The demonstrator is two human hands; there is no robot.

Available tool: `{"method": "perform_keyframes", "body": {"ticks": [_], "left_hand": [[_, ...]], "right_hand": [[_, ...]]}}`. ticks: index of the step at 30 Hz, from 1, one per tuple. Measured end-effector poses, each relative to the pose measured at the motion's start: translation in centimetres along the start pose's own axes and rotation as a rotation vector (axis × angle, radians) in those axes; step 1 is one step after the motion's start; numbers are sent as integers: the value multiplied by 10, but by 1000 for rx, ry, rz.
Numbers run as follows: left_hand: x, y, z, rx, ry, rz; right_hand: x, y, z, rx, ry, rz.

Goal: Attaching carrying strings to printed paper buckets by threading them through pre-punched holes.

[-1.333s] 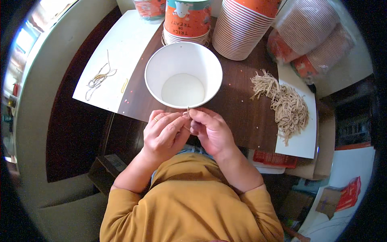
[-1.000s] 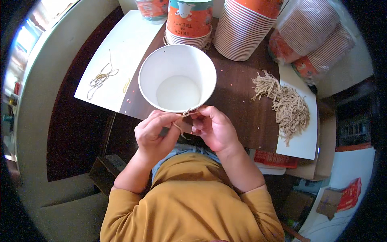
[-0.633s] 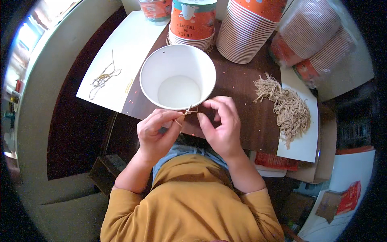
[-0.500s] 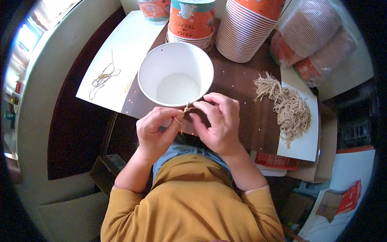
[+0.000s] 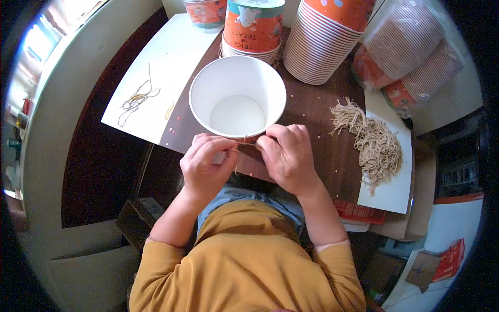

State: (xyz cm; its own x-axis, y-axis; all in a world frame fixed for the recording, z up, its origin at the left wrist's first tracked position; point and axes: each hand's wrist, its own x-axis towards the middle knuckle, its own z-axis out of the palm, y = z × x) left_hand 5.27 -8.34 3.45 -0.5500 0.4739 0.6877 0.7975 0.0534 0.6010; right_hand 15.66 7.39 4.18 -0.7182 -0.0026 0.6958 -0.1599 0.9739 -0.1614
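A white-lined paper bucket stands at the near edge of the table, its open top toward me. At its near rim, a thin beige cord runs between my two hands. My left hand pinches the cord between thumb and fingers. On the other side, my right hand is closed with thumb and fingertips on the cord too. A small knot or crossing shows in the middle of the cord, and a loose end hangs below my left fingers.
A bundle of beige cords lies at the right on white board. Loose strings rest on a white sheet at the left. Behind the bucket stand orange printed buckets and a tall nested stack. Plastic-wrapped stacks lie at the far right.
My right fingers have gone from partly spread to closed on the cord. The cord is now drawn out between my hands. The bucket and table have shifted slightly right in view.
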Motion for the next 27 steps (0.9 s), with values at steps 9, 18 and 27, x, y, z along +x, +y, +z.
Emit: {"method": "perform_keyframes", "body": {"ticks": [9,18,27], "left_hand": [[-1,10,-8,-231,-138,-93],[-12,19,-20,-307,-101,35],[1,30,-41,-568,-76,219]], "right_hand": [[-6,-2,-2,24,95,77],[8,-17,7,145,166,-141],[5,-9,1,23,180,-91]]}}
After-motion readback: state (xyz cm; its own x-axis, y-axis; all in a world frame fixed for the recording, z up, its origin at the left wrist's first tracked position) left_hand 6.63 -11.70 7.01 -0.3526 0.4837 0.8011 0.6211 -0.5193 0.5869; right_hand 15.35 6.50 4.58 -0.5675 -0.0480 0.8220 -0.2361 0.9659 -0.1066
